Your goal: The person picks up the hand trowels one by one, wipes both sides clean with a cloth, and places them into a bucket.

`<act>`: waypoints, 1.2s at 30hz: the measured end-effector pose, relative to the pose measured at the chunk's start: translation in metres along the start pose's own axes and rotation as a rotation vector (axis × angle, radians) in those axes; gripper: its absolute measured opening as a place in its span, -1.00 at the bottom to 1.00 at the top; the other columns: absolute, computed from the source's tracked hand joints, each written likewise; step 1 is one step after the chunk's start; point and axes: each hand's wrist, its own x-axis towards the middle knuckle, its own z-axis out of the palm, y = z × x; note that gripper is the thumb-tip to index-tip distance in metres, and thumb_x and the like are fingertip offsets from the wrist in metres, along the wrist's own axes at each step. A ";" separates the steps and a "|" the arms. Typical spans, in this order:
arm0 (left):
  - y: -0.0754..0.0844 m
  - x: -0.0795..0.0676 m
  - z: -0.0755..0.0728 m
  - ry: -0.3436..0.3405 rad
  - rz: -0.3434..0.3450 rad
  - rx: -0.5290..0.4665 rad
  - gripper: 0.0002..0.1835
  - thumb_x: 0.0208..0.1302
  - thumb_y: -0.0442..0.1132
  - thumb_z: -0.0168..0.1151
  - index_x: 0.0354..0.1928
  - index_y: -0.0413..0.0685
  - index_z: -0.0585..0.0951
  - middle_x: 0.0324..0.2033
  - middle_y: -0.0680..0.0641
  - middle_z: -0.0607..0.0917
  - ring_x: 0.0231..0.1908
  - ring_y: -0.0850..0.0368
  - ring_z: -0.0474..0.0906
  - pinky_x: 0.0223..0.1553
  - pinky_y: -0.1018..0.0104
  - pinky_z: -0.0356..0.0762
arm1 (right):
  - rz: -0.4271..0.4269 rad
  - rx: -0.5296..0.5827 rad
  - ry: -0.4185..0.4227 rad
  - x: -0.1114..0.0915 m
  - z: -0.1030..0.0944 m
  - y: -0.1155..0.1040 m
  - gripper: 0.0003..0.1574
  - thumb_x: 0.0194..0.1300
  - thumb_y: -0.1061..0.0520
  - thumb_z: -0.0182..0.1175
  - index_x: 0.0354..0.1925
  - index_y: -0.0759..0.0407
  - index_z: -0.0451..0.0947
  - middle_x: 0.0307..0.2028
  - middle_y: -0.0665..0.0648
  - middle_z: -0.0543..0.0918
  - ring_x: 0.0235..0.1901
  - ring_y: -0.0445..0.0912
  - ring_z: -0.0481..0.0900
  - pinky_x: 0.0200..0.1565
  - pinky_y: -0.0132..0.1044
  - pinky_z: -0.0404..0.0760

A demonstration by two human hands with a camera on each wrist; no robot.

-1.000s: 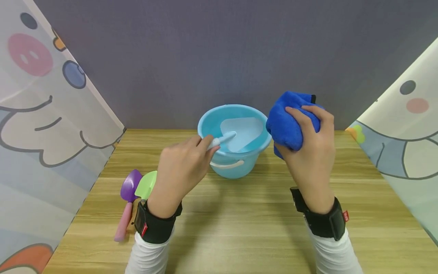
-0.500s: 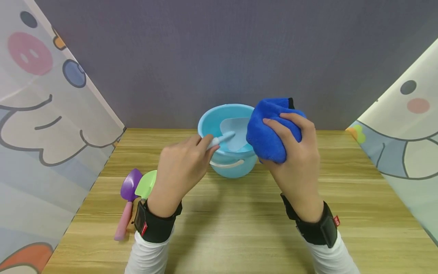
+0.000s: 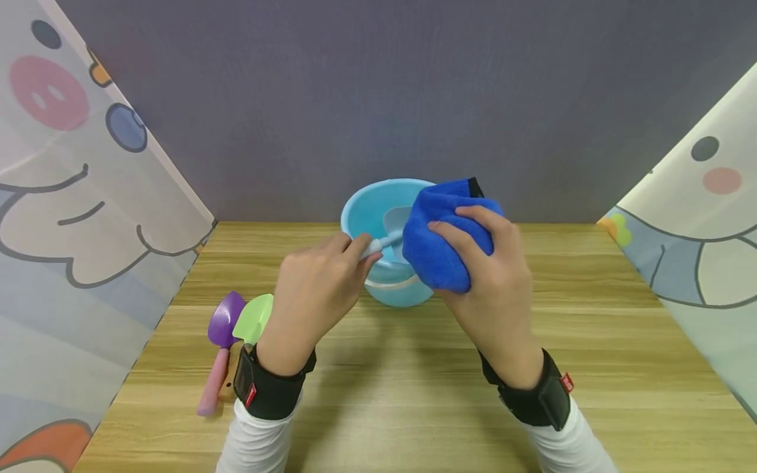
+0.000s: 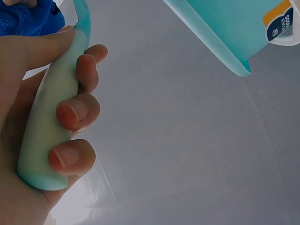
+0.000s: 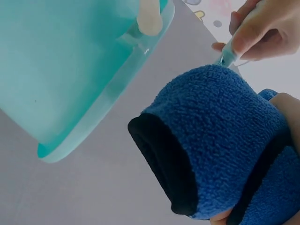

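My left hand [image 3: 319, 282] grips the pale handle of a light blue toy shovel [image 3: 395, 222], fingers curled round it in the left wrist view [image 4: 51, 117]. The shovel's blade slants up over a light blue bucket [image 3: 393, 295] that stands on the table near the back wall. Bunched in my right hand [image 3: 493, 282] is a blue cloth [image 3: 443, 240] with black edging, plush in the right wrist view [image 5: 211, 131]. The cloth overlaps the right side of the shovel blade and of the bucket, hiding much of both.
On the wooden table [image 3: 378, 414] at left lie a purple scoop [image 3: 226, 322] with a pink handle and a green shovel [image 3: 254, 318], partly behind my left wrist. A grey wall [image 3: 378, 98] rises at the back, with cartoon-printed panels [image 3: 83, 249] on both sides.
My right hand has moved left and slightly down with the blue cloth, from the bucket's right side to over the shovel blade. My left hand and the shovel have barely moved.
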 end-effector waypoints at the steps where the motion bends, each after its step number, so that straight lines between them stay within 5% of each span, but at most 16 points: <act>1: 0.000 0.000 0.000 -0.002 0.002 0.000 -0.74 0.31 -0.02 0.20 -0.32 -0.08 0.64 -0.71 -0.01 0.49 -0.78 0.15 0.26 -0.87 0.25 0.24 | -0.006 -0.004 -0.005 0.000 0.001 0.000 -0.29 -0.26 0.19 0.59 -0.01 0.05 0.64 0.12 0.36 0.51 0.18 0.30 0.41 0.03 0.40 0.54; 10: 0.006 -0.001 -0.001 0.001 0.050 0.003 -0.73 0.32 -0.03 0.19 -0.29 -0.09 0.68 -0.75 -0.01 0.50 -0.80 0.15 0.30 -0.88 0.28 0.26 | -0.050 -0.062 -0.111 -0.007 0.010 -0.003 -0.29 -0.22 0.07 0.59 0.01 0.03 0.63 0.11 0.33 0.53 0.02 0.35 0.48 -0.08 0.31 0.64; 25: 0.010 0.000 -0.005 0.060 0.221 0.151 -0.71 0.36 -0.12 0.14 -0.17 -0.21 0.70 -0.64 -0.03 0.68 -0.74 0.17 0.41 -0.84 0.36 0.32 | -0.021 -0.110 -0.147 -0.007 0.014 -0.004 -0.28 -0.26 0.03 0.60 -0.02 0.07 0.64 0.11 0.33 0.50 -0.10 0.36 0.49 -0.22 0.31 0.67; 36: 0.009 0.000 -0.002 0.043 0.234 0.165 -0.69 0.39 -0.11 0.11 -0.15 -0.21 0.70 -0.62 -0.03 0.71 -0.72 0.19 0.44 -0.80 0.38 0.38 | -0.014 -0.152 -0.177 -0.007 0.016 -0.004 -0.24 -0.25 0.00 0.60 0.02 0.04 0.62 0.13 0.32 0.48 -0.12 0.35 0.49 -0.23 0.29 0.68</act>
